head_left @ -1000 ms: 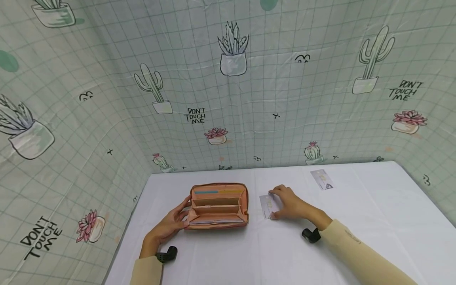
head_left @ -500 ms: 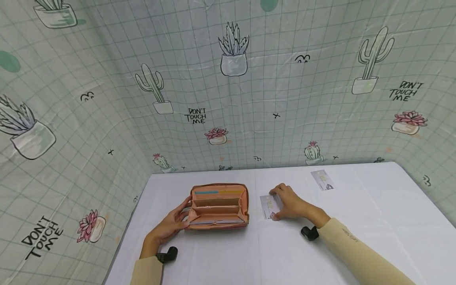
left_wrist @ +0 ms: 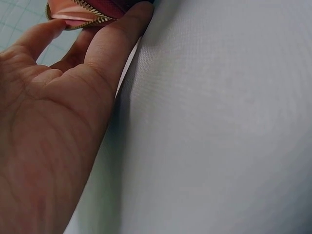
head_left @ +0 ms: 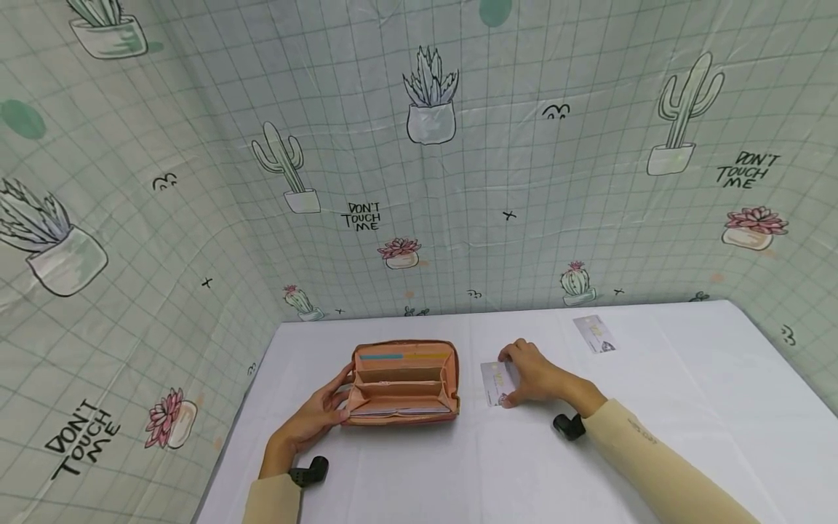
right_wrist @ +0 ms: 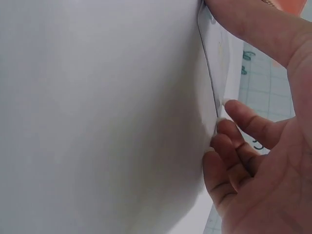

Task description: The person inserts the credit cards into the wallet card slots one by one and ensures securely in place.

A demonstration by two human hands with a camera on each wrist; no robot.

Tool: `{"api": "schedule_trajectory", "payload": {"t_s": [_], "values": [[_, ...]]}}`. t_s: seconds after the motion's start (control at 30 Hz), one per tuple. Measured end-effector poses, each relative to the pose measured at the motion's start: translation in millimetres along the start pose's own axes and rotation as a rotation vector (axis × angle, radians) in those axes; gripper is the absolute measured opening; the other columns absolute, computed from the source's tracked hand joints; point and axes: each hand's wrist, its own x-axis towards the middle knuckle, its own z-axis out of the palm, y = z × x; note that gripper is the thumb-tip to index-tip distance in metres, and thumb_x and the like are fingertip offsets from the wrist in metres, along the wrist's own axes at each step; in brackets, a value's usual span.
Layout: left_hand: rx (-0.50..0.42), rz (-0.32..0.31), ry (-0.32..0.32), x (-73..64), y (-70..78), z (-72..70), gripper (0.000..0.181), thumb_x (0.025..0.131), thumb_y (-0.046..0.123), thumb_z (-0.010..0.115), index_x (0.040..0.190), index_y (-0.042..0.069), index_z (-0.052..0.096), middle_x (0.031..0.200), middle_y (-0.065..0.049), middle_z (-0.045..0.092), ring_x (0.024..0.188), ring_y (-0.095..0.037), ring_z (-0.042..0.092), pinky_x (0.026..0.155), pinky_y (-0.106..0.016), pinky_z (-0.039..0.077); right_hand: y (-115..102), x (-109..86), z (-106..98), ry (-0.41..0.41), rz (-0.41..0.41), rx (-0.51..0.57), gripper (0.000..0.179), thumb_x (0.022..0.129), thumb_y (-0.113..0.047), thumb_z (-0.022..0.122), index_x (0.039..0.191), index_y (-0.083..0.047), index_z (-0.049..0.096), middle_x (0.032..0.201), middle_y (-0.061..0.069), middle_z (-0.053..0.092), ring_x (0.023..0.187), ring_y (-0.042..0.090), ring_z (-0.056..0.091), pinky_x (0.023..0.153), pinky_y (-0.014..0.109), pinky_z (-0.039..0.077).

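An orange-pink zip wallet [head_left: 399, 389] stands unzipped on the white table, its inner pockets facing up in the head view. My left hand [head_left: 313, 416] grips its left side, thumb at the front corner and fingers along the edge. In the left wrist view the thumb touches the dark red outside of the wallet [left_wrist: 114, 7], beside the brass zip. To the right of the wallet lies a silver-grey card [head_left: 495, 382]. My right hand [head_left: 535, 376] holds this card between thumb and fingers at opposite edges. From the right wrist, the card [right_wrist: 214, 53] appears nearly edge-on, low over the table.
A second silver-grey card [head_left: 594, 335] lies farther back on the right side of the table [head_left: 674, 378]. Blue [head_left: 382, 356] and yellow [head_left: 427, 356] strips show in the wallet's upper slots. A cactus-printed cloth [head_left: 484, 167] hangs behind and at the sides.
The head view has shifted very slightly. Both hands, the wallet and the cards keep nearly the same places on the table.
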Motion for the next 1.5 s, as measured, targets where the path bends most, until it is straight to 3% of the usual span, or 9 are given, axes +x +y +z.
{"api": "schedule_trajectory", "payload": {"t_s": [0.27, 0.43, 0.63, 0.73, 0.87, 1.03, 1.17, 1.3, 1.5], "values": [[-0.005, -0.002, -0.004, 0.1, 1.4, 0.9, 0.103, 0.101, 0.015, 0.073, 0.17, 0.007, -0.003, 0.167, -0.034, 0.004, 0.129, -0.003, 0.051, 0.087, -0.024, 0.052, -3, 2.5, -6, -0.027, -0.019, -0.002, 0.072, 0.065, -0.021, 0.102, 0.116, 0.001, 0.056, 0.107, 0.01, 0.05, 0.101, 0.026, 0.045, 0.093, 0.044, 0.046], [0.006, -0.006, 0.002, 0.3, 1.0, 1.7, 0.104, 0.1, 0.014, 0.074, 0.169, 0.006, -0.004, 0.166, -0.033, 0.006, 0.13, -0.003, 0.05, 0.092, -0.025, 0.052, -2, 3.6, -4, -0.019, -0.044, 0.076, 0.076, 0.063, -0.014, 0.103, 0.115, 0.001, 0.049, 0.106, 0.01, 0.052, 0.098, 0.023, 0.047, 0.091, 0.04, 0.046], [0.021, -0.006, 0.009, 1.2, 0.0, 1.3, 0.104, 0.1, 0.012, 0.074, 0.17, 0.006, -0.003, 0.164, -0.03, 0.011, 0.13, -0.004, 0.051, 0.093, -0.026, 0.052, 0, 1.0, -5, -0.04, -0.076, 0.216, 0.063, 0.083, 0.001, 0.087, 0.125, -0.001, 0.04, 0.102, 0.009, 0.064, 0.086, 0.016, 0.059, 0.078, 0.031, 0.05], [0.02, 0.003, 0.003, 1.1, 0.3, 1.6, 0.105, 0.1, 0.013, 0.074, 0.169, 0.005, -0.003, 0.165, -0.033, 0.009, 0.129, -0.005, 0.05, 0.088, -0.026, 0.053, -1, -0.5, -9, 0.01, -0.116, 0.259, 0.05, 0.091, 0.008, 0.074, 0.129, -0.002, 0.044, 0.098, 0.008, 0.064, 0.082, 0.015, 0.062, 0.073, 0.029, 0.051], [0.017, -0.016, 0.006, 1.6, 1.0, 1.6, 0.106, 0.098, 0.014, 0.076, 0.17, 0.007, -0.002, 0.167, -0.032, 0.008, 0.129, -0.007, 0.05, 0.085, -0.026, 0.053, -6, -0.3, -19, 0.131, -0.171, 0.283, 0.047, 0.091, 0.013, 0.071, 0.132, 0.001, 0.051, 0.099, 0.011, 0.065, 0.082, 0.015, 0.067, 0.074, 0.031, 0.056], [0.022, -0.023, 0.004, 1.8, 0.0, 0.8, 0.107, 0.098, 0.016, 0.077, 0.171, 0.01, -0.001, 0.169, -0.031, 0.007, 0.134, -0.005, 0.047, 0.094, -0.027, 0.051, -25, 5.9, -38, 0.266, -0.177, 0.317, 0.053, 0.09, 0.014, 0.073, 0.138, 0.006, 0.051, 0.103, 0.014, 0.065, 0.085, 0.019, 0.068, 0.075, 0.031, 0.058], [0.021, -0.017, 0.005, 0.9, -0.5, 0.3, 0.107, 0.098, 0.017, 0.077, 0.171, 0.01, -0.001, 0.17, -0.031, 0.006, 0.134, -0.007, 0.047, 0.086, -0.026, 0.053, -49, 13.5, -49, 0.32, -0.18, 0.341, 0.053, 0.091, 0.014, 0.072, 0.139, 0.006, 0.052, 0.105, 0.016, 0.066, 0.088, 0.023, 0.07, 0.073, 0.031, 0.058], [0.028, -0.019, 0.012, 0.5, 0.1, 0.6, 0.108, 0.098, 0.017, 0.078, 0.171, 0.01, -0.001, 0.17, -0.03, 0.006, 0.132, -0.008, 0.047, 0.08, -0.026, 0.053, -71, 24.9, -51, 0.327, -0.226, 0.368, 0.047, 0.095, 0.015, 0.066, 0.139, 0.004, 0.053, 0.11, 0.019, 0.067, 0.092, 0.027, 0.072, 0.073, 0.032, 0.059], [0.012, -0.021, 0.003, -0.2, 0.3, 1.6, 0.11, 0.097, 0.015, 0.079, 0.171, 0.01, -0.003, 0.17, -0.029, 0.005, 0.134, -0.004, 0.048, 0.086, -0.026, 0.052, -101, 45.0, -45, 0.288, -0.286, 0.354, 0.042, 0.1, 0.011, 0.062, 0.14, 0.004, 0.055, 0.112, 0.019, 0.066, 0.095, 0.027, 0.071, 0.074, 0.035, 0.058]]}}
